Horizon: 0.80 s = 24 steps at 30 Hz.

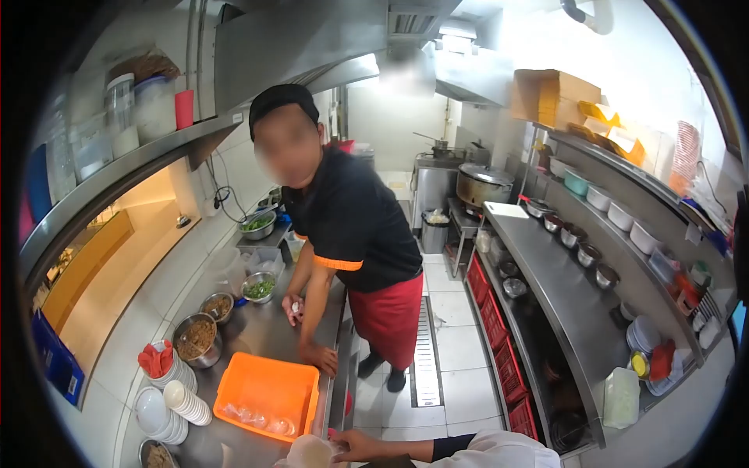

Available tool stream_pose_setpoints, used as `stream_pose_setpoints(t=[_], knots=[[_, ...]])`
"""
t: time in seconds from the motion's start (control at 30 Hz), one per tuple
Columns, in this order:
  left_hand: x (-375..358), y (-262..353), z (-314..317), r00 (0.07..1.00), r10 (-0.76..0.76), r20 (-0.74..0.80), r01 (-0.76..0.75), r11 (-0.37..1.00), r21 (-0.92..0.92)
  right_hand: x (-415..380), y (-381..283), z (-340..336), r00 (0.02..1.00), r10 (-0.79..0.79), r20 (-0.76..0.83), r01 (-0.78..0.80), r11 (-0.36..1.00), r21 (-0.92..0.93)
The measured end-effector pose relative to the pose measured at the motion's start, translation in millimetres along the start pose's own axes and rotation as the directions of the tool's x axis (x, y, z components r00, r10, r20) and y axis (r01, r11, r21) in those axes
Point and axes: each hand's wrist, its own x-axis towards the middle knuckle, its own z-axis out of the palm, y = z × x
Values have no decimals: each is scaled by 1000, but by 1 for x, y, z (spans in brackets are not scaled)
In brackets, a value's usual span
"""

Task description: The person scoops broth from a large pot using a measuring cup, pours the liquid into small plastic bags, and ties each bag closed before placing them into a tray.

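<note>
My right hand [355,446] reaches in from the bottom edge, below a black cuff and white garment. Its fingers are closed on the rim of a pale bowl [310,452], partly cut off by the frame. My left hand is out of sight. Just above the bowl, an orange tray [269,382] lies on the steel counter [257,327], with several clear plastic-looking pieces along its near side. A co-worker in a black shirt and red apron leans over the counter; one hand [293,309] holds something small and whitish, the other [320,359] rests at the counter edge.
Stacked white bowls [187,403] and metal bowls of food [197,339] line the counter's left side. A tiled aisle [460,343] with a floor drain [425,359] separates it from a steel shelf unit [546,273] holding metal bowls. A large lidded pot [484,186] stands behind.
</note>
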Motion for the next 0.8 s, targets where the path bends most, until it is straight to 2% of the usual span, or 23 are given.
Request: stream_pose_setpoints(t=[0.1, 0.2, 0.3, 0.4, 0.5, 0.6, 0.7, 0.8], knots=[[-5, -9, 7, 994, 55, -93, -48, 996, 78, -4, -26, -12, 999, 50, 13, -50, 999, 20], [-8, 1, -1, 997, -82, -2, 82, 995, 48, -5, -19, -6, 998, 48, 29, -49, 999, 11], [-17, -8, 5, 984, -162, -72, 158, 986, -62, -3, -20, -3, 998, 45, 40, -45, 999, 8], [-18, -4, -1, 963, -268, -34, 267, 963, -22, -1, -18, 5, 995, 55, 79, -58, 997, 43], [-15, 16, -8, 935, -339, -105, 336, 941, -40, 5, -19, 5, 989, 73, 131, -75, 997, 14], [-23, -5, 11, 892, -413, -183, 382, 906, -184, 3, -23, 4, 994, 62, 95, -60, 998, -30], [-23, 13, -8, 935, -346, -76, 342, 938, -56, -1, -27, 9, 990, 87, 108, -88, 996, 0], [-16, 35, -21, 902, -427, -62, 429, 902, 37, 4, -29, 11, 987, 89, 136, -93, 995, 26]])
